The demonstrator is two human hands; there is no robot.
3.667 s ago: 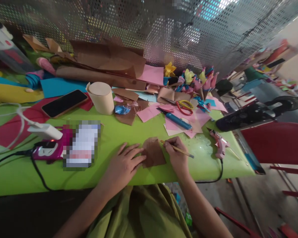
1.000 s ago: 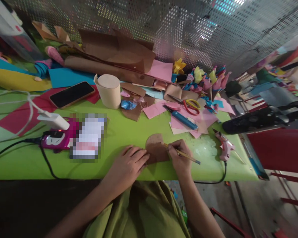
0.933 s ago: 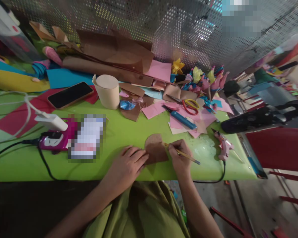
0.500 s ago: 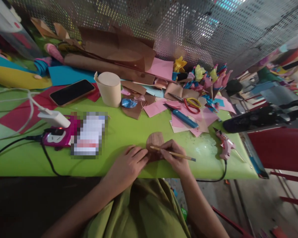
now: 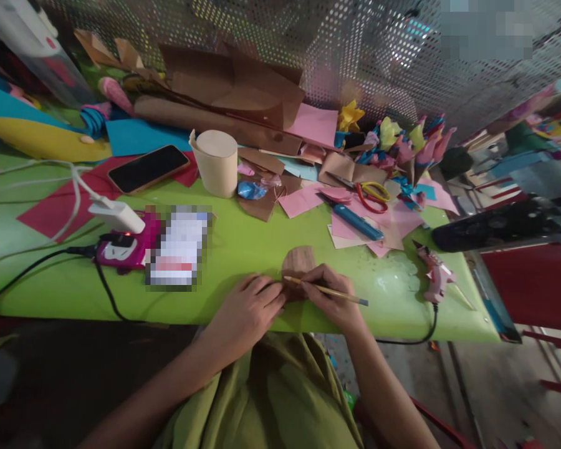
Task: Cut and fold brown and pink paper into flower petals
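Note:
A small piece of brown paper (image 5: 300,260) with a rounded top lies near the front edge of the green table (image 5: 234,249). My left hand (image 5: 247,312) rests flat on the table with its fingertips on the paper's left edge, fingers stretched out. My right hand (image 5: 330,296) is closed around a thin wooden pencil (image 5: 350,297), which lies nearly level across the lower part of the paper with its tip pointing left toward my left fingertips. My hands cover the lower half of the paper.
Right of my hands lies a pink glue gun (image 5: 434,274) with a black cord. Behind are a blue cutter (image 5: 355,221), red-and-yellow scissors (image 5: 371,194), pink paper scraps, a beige paper cup (image 5: 217,162), a phone (image 5: 148,168), a pink device (image 5: 126,249) with cables, and brown paper rolls (image 5: 224,100).
My right hand has moved left across the brown paper and laid the pencil flatter, its tip now near my left fingertips. The view has shifted slightly.

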